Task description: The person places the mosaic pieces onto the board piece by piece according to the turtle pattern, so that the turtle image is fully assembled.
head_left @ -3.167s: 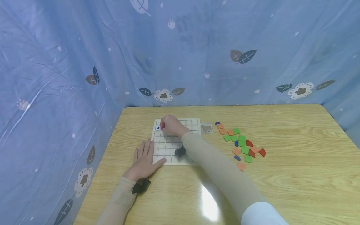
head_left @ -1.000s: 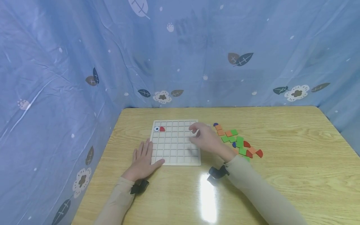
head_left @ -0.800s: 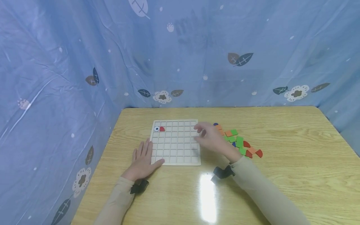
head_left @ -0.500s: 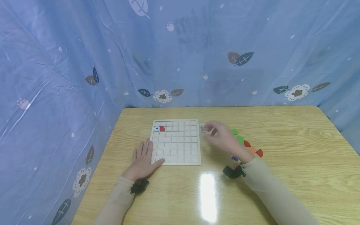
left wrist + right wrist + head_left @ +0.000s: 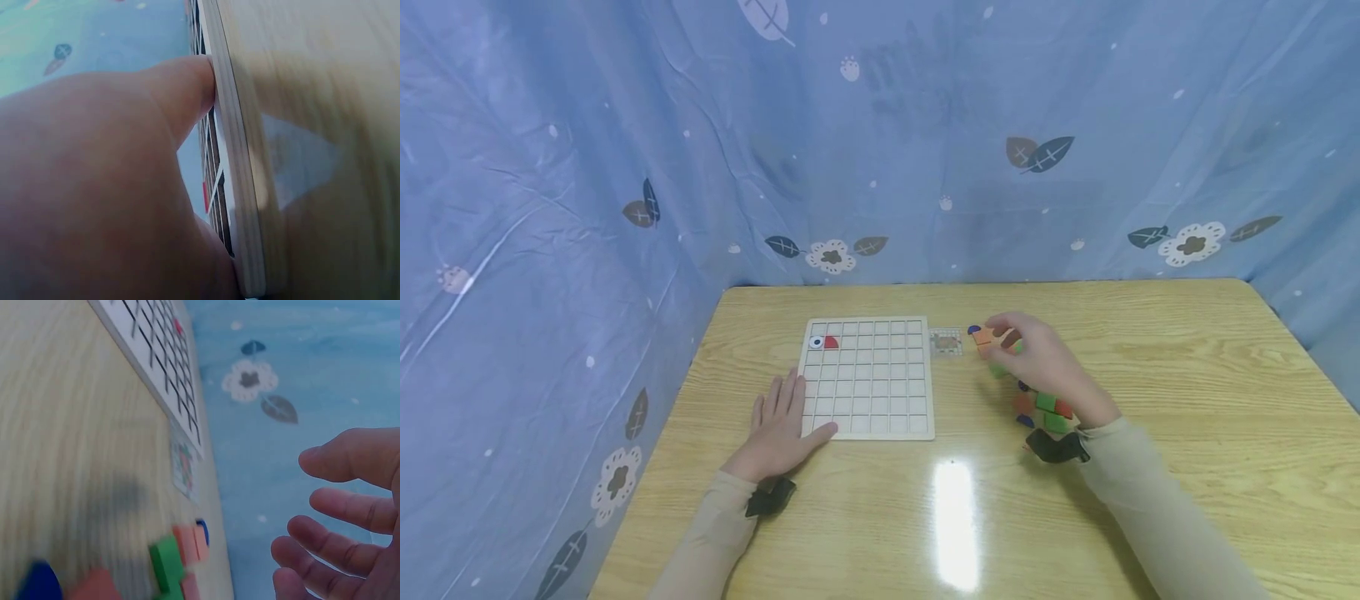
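Tiles (image 5: 982,337) below empty, parted fingers of right hand (image 5: 1039,357), board (image 5: 874,388) against straight-fingered left hand (image 5: 778,429)

White glare (image 5: 955,525) streaks the bright table (image 5: 865,525), the left wrist view looks dim, and the right's blue piece (image 5: 39,586) blurs.

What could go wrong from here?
1. The right hand hovers over loose pieces lying close together; picking one may nudge its neighbours.
2. The left hand spans the near-left corner of the grid board; if it shifts, the eye tile and red piece might get jarred.
3. The picture card sits between pieces and board, so a low pass could drag it.
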`<action>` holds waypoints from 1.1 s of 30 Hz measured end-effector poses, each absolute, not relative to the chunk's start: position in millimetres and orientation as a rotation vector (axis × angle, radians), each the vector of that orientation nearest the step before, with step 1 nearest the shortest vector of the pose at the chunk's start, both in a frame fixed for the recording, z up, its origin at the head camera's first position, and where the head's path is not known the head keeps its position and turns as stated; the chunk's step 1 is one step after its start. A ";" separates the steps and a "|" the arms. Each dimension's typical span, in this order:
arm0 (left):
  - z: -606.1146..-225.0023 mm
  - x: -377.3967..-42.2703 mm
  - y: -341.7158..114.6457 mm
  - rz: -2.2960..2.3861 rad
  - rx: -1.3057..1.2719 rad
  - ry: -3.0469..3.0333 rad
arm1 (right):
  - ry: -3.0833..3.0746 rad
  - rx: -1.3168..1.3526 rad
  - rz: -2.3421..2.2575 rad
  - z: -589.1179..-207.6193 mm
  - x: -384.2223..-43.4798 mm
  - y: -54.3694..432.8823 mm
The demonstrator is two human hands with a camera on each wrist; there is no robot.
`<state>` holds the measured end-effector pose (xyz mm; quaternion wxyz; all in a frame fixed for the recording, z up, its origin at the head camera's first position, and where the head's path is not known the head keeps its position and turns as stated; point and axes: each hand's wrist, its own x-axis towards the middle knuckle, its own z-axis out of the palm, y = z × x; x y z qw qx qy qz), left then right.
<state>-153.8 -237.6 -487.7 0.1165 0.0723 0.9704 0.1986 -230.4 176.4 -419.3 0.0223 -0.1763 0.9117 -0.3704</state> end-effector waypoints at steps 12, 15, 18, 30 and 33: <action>-497.8 -155.7 -241.8 0.586 0.210 2.868 | 2.872 -0.417 -1.133 -416.5 -241.1 211.7; -500.4 -156.8 -243.3 0.588 0.211 2.869 | 2.858 -0.381 -1.132 -420.2 -242.7 216.7; -500.9 -157.0 -243.3 0.593 0.210 2.869 | 2.853 -0.360 -1.129 -425.7 -246.0 220.2; -491.0 -152.2 -238.3 0.651 0.239 2.876 | 2.826 -0.337 -1.016 -451.7 -257.2 221.5; -489.3 -151.9 -237.4 0.664 0.244 2.874 | 2.803 -0.336 -1.014 -454.2 -256.9 221.5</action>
